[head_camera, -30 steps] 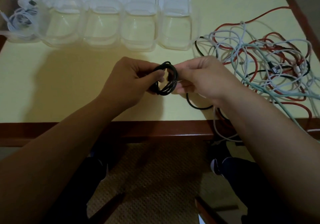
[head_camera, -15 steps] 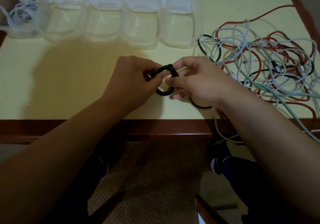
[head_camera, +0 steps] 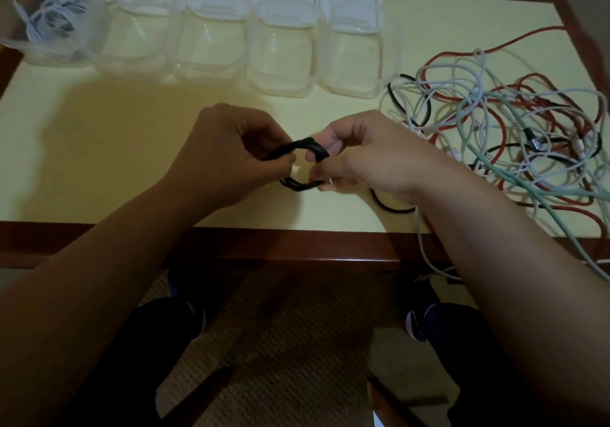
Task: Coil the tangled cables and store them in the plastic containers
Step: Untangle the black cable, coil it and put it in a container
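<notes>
You're looking down at a pale yellow tabletop with a reddish-brown wooden border [head_camera: 297, 248], its near edge running straight across the view. Below that edge there's a tan woven textured floor mat [head_camera: 297, 344], and on it you can see two dark shoes with light trim [head_camera: 416, 324], one either side, under dark trouser legs [head_camera: 158, 334].

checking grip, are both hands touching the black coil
Touching. The head view shows the left hand and right hand each pinching the black coil at opposite sides.
</notes>
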Available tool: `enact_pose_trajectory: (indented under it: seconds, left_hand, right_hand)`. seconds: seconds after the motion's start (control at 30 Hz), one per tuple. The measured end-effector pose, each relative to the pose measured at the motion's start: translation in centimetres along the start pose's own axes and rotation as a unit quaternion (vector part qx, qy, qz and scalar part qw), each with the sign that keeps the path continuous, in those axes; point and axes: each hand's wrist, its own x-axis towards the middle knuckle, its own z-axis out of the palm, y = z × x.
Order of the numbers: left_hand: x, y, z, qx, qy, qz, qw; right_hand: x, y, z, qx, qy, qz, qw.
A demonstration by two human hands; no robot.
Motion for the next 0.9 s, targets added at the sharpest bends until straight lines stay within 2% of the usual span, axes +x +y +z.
enact_pose_trajectory:
  seconds: [0.1, 0.33, 0.53, 0.63, 0.73, 0.8, 0.9]
  left_hand:
    - [-0.9, -1.5, -1.1, -0.013, -0.013, -0.017, 1.000]
    - [-1.8, -3.2, -5.1, -0.011, 0.001, -0.043, 0.999]
    - [-3.0, -6.6, -8.8, 0.044, 0.159, -0.127, 0.978]
    - [-4.4, -8.7, -10.0, 0.162, 0.176, -0.194, 0.951]
    - [-5.6, -10.0, -11.1, 0.207, 0.189, -0.242, 0.929]
    - [-5.7, -10.9, -11.6, 0.238, 0.164, -0.253, 0.923]
    - [-5.3, -11.8, -11.1, 0.303, 0.054, -0.266, 0.914]
  right_hand:
    - [0.3, -0.6, 1.1, 0.007, -0.039, 0.000, 0.999]
    - [1.5, -2.5, 5.2, 0.008, 0.009, -0.057, 0.998]
    - [3.6, -4.8, 7.0, 0.036, 0.098, -0.078, 0.991]
    - [4.3, -5.8, 8.3, 0.048, 0.144, -0.092, 0.984]
    - [5.5, -7.9, 9.8, 0.052, 0.165, -0.111, 0.979]
    - [7.0, -9.8, 10.5, 0.025, 0.172, -0.125, 0.977]
    - [10.6, -12.6, 10.9, -0.041, 0.205, -0.145, 0.967]
